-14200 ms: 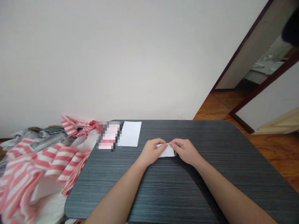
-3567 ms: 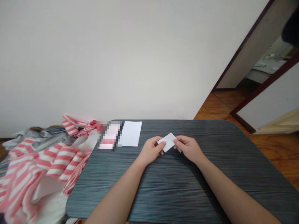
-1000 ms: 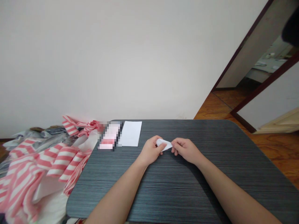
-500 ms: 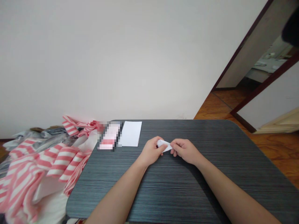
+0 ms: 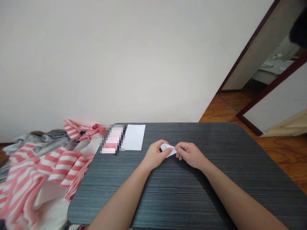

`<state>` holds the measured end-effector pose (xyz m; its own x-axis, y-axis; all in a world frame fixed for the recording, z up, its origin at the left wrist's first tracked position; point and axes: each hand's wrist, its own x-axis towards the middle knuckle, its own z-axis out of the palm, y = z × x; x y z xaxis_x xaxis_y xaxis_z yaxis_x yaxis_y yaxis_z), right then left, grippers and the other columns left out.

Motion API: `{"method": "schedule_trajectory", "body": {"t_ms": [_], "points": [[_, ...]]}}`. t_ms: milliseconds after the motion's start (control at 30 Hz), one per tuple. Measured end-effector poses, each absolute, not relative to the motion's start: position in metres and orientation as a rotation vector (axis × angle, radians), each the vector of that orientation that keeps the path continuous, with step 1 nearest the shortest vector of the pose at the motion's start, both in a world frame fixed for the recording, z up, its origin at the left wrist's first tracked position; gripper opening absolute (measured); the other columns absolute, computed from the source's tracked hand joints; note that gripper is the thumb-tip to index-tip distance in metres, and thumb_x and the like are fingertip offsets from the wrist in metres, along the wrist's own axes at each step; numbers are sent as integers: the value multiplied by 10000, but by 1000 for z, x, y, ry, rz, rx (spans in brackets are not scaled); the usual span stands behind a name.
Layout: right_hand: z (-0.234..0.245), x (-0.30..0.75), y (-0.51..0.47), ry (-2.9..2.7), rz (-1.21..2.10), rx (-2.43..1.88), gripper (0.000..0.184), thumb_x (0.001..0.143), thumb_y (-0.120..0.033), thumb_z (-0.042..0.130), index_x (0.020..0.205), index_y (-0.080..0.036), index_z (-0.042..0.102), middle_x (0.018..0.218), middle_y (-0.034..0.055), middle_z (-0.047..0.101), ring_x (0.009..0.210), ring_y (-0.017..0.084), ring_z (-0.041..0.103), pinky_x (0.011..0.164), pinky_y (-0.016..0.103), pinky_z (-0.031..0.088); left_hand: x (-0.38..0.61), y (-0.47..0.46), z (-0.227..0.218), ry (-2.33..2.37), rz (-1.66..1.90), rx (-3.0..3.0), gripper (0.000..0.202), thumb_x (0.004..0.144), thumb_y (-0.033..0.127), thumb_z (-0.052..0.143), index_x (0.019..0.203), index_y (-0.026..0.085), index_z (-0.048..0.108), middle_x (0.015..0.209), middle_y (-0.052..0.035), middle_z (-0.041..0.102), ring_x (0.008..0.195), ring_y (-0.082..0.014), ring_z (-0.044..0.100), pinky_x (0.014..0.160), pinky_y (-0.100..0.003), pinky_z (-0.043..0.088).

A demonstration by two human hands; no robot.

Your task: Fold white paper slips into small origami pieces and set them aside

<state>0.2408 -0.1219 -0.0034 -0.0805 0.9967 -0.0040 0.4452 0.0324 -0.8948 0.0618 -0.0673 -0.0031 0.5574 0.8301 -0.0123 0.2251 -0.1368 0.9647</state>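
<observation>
A small folded piece of white paper point(image 5: 170, 151) is held between my two hands over the dark table. My left hand point(image 5: 155, 155) grips its left part, thumb on top and fingers curled behind. At the right tip of the paper, my right hand point(image 5: 190, 155) pinches with thumb and forefinger, its other fingers curled under. Part of the paper is hidden by my fingers. Beyond my left hand lies a stack of white paper sheets point(image 5: 135, 137), flat on the table.
The table point(image 5: 227, 153) has a dark, finely striped top with rounded corners. A blurred-out pinkish item point(image 5: 112, 140) lies beside the sheets. Red-and-white striped cloth point(image 5: 55, 166) is heaped left of the table. A pale wall point(image 5: 144, 64) rises behind; a doorway opens at right.
Both hands stay in nearly the same place and keep hold of the folded paper. The paper and fingertips have shifted only very slightly.
</observation>
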Motion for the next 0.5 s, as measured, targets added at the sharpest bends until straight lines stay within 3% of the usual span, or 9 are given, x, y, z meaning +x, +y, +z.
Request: {"method": "schedule_trajectory", "body": {"t_ms": [100,500], "points": [[-2,240,-123,-1660,982,-1500,300,882,-309,437,665,-167,587,581,3,604,508,107,560,525,214,426,62,-68,0,904,675,1680,338,759,421,565,964,157,611,683,-5,605,516,-88,501,490,-193,373],[-1,238,-123,-1711,963,-1532,296,885,-298,427,689,-170,608,586,3,630,507,111,579,527,214,434,63,-66,-1,936,618,1822,316,809,401,491,822,151,683,680,-23,648,556,-104,531,520,-199,381]]}}
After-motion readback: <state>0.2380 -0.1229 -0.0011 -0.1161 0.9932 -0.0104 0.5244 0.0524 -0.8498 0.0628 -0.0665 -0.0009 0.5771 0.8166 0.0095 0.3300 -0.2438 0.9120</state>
